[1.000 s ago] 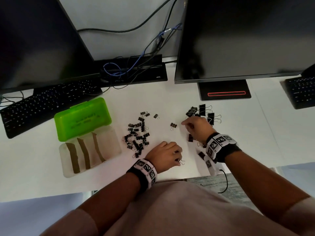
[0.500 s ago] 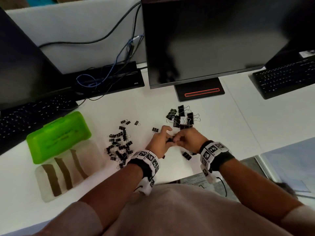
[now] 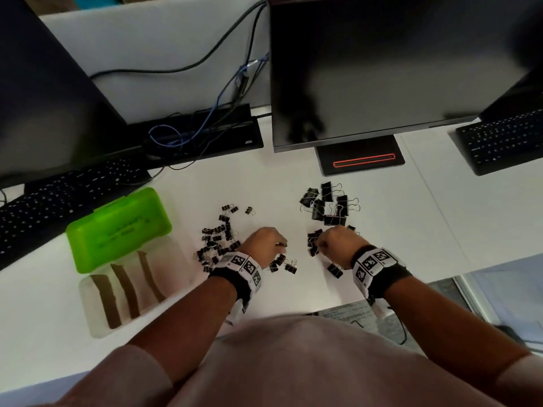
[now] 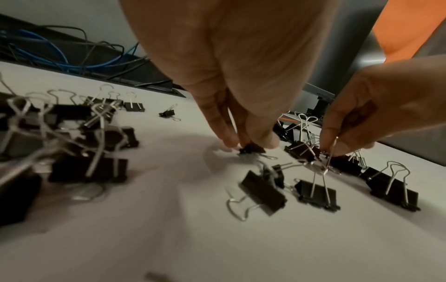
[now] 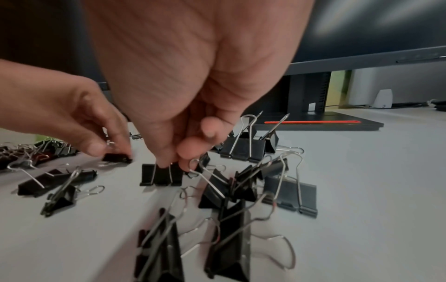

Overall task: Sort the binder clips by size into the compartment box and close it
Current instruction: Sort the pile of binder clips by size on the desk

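Observation:
On the white desk, my left hand (image 3: 278,245) pinches a small black binder clip (image 4: 252,149) by its body, just touching the surface. Close to its right, my right hand (image 3: 319,245) pinches the wire handles of a medium clip (image 5: 160,174) that stands on the desk. A pile of small clips (image 3: 219,239) lies left of my left hand, and a pile of large clips (image 3: 329,205) lies beyond my right hand. Medium clips (image 3: 313,240) are gathered by the right fingers. The compartment box (image 3: 88,306) sits open at the left, its green lid (image 3: 117,227) folded back.
Two dark monitors stand at the back, with the right one's base (image 3: 361,155) just beyond the large clips. Keyboards (image 3: 58,201) lie at the left and at the far right (image 3: 499,142). Cables (image 3: 182,136) run behind. The desk's front edge is close under my wrists.
Half a second ago my hands met in the middle over one clip. They have since drawn apart, the left carrying a small clip leftward and the right staying over the medium clips.

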A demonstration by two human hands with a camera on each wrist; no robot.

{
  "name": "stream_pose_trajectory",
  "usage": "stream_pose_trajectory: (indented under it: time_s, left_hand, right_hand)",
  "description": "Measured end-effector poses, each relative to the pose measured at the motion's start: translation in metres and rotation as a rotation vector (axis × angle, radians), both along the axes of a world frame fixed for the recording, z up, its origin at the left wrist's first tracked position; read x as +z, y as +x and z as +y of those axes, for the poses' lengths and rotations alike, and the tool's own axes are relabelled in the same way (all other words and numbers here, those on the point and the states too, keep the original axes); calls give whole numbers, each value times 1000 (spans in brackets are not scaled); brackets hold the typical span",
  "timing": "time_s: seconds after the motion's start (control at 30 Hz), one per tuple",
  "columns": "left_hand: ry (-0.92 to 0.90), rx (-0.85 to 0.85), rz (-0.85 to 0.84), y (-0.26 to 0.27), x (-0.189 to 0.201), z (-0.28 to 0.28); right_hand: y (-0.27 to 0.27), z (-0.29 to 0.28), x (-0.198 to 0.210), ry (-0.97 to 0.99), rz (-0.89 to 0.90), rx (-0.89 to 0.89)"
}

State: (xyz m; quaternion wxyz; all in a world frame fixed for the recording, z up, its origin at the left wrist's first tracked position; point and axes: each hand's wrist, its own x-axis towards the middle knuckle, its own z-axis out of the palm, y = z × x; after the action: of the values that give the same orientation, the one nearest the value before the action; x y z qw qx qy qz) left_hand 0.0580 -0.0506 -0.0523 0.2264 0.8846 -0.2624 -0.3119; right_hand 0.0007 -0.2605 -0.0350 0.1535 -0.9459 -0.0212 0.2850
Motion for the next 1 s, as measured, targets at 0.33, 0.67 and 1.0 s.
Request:
stream_pose_trajectory:
  time_s: [0.33,0.67,1.0]
  left_hand:
    - [-120,103,-148,-4,3,40]
    - [139,489,-253,-22,-4,95]
    - [-113,596,-199,-28,-2,108]
  right_hand:
    - [14,6,4,-150,37,158]
    - [69,68,37,-112,-135,224]
    - [109,140,4,24,-102,427]
